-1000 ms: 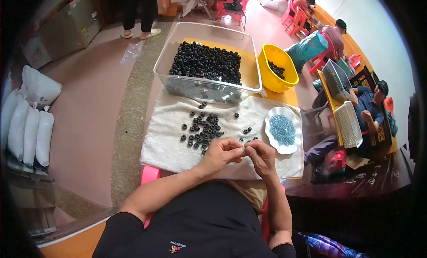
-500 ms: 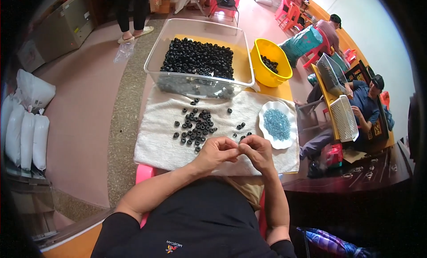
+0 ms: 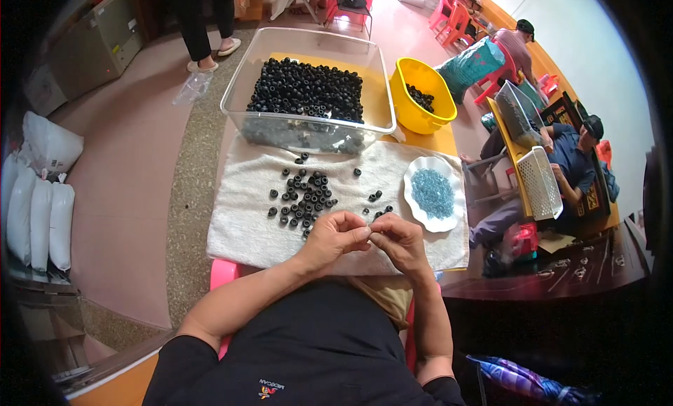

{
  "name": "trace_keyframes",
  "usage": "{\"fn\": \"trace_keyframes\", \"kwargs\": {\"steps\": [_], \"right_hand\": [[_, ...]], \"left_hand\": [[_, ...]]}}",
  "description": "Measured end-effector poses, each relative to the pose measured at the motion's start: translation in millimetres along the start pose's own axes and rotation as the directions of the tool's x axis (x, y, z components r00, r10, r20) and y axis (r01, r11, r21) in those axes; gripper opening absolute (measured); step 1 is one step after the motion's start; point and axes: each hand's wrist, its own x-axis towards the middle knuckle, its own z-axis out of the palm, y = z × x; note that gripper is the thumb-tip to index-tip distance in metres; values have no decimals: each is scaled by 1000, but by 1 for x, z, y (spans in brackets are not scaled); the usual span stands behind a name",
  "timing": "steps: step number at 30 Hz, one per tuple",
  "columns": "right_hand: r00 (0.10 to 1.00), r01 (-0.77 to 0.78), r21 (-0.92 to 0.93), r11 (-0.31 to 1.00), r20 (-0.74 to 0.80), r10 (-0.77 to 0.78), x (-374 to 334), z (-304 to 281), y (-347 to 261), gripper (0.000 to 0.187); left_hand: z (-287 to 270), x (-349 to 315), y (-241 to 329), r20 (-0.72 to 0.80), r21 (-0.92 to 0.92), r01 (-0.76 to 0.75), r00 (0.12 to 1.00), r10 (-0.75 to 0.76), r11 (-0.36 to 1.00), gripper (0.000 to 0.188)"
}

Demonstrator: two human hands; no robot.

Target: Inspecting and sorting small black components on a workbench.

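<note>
Over the front part of a white towel [image 3: 242,227], my left hand [image 3: 333,239] and my right hand [image 3: 398,242] meet at the fingertips. Both are pinched closed; whatever is between the fingers is hidden or too small to name. Left of and beyond the left hand lies a loose group of small black ring-shaped parts [image 3: 306,201]. A few more black parts [image 3: 376,196] lie just beyond the right hand. To its right, a white scalloped dish [image 3: 414,208] holds many small clear-blue pieces [image 3: 432,193].
A clear plastic bin [image 3: 238,105] of black parts stands at the table's back, beside a yellow tub [image 3: 438,119] with more. White sacks [image 3: 42,217] line the left. A person [image 3: 578,157] sits at another table on the right, near a white basket [image 3: 538,185]. Someone stands at back left.
The whole view has shifted slightly, so the table things sit a little further left. My hands stay together at the fingertips. The standing person's feet appear slightly lower.
</note>
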Motion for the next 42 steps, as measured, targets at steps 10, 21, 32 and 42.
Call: {"fn": "trace_keyframes", "kwargs": {"steps": [10, 21, 32, 42], "right_hand": [[989, -73, 198, 977, -115, 97, -3, 17, 12, 9], [874, 286, -483, 827, -223, -432, -4, 33, -6, 17], [946, 77, -438, 896, -252, -204, 16, -9, 3, 15], [983, 157, -815, 558, 76, -165, 34, 5, 3, 11]], "left_hand": [[-3, 2, 7, 22, -48, 14, 1000, -13, 999, 12], [-5, 3, 6, 14, -90, -19, 1000, 20, 996, 13], [-12, 6, 24, -99, -68, -94, 991, 87, 993, 10], [-15, 7, 25, -118, -91, -112, 988, 101, 990, 11]]}}
